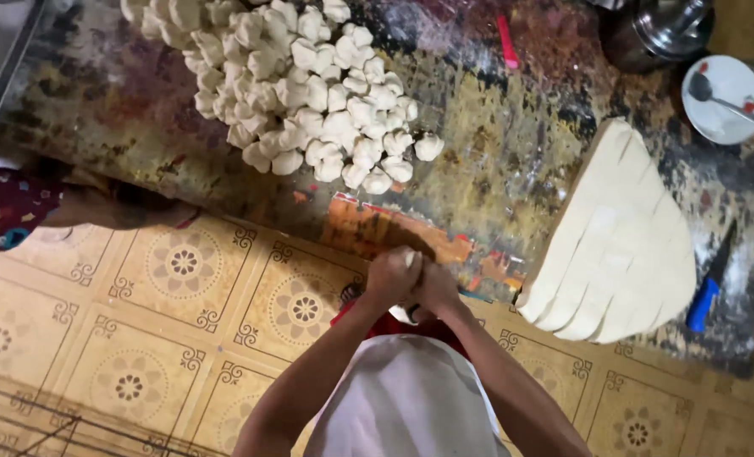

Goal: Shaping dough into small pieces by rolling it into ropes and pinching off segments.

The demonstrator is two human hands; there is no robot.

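From the head view, your left hand (391,275) and right hand (435,286) are cupped shut together around 1 small dough piece (409,256) at the desk's (495,161) near edge. A heap of dough balls (296,85) sits toward the far left; the sliced dough slab (618,241) and blue-handled knife (709,283) lie near the right edge.

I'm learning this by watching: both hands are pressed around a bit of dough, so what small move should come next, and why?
Probably set the piece of dough, cupped between the left hand and right hand, onto the pile of dough balls. That pile holds similar pieces, and the scored dough slab waits nearby.
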